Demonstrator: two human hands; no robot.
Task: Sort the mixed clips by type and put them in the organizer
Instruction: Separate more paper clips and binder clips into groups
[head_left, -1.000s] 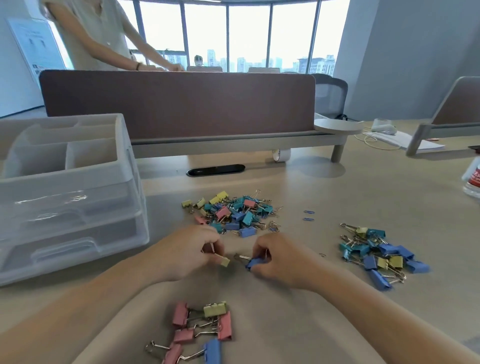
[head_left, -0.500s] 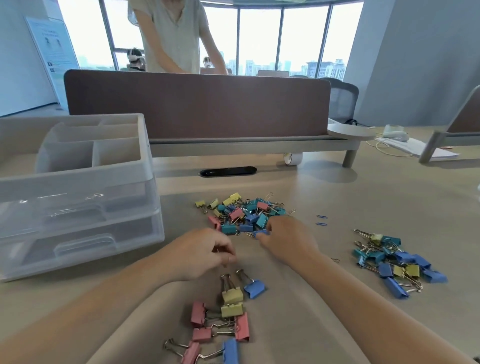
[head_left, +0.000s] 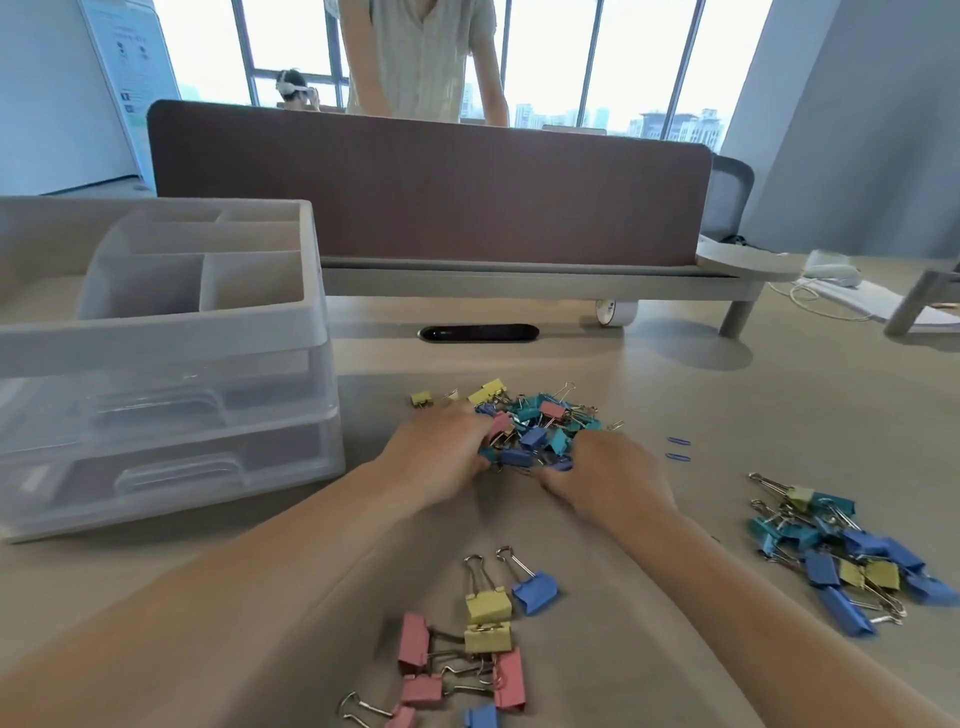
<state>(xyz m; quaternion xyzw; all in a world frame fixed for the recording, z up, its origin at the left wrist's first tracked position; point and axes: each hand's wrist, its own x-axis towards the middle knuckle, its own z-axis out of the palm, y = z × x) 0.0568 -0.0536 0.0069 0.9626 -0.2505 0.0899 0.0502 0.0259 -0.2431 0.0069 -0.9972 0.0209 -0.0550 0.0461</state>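
- Sorted clips near bench edge: light, stiff, springy; grab the painted body, because the wire loops snag.
- Left hand and right hand flank the mixed pile; fingers are buried, so I can't tell the grip.
- Organizer stands left, apart.

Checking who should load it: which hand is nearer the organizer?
Left. The left hand sits at the clip pile's left side, just right of the organizer; the right hand is at the pile's right side, farther off.

pink clips, yellow clips, brown divider
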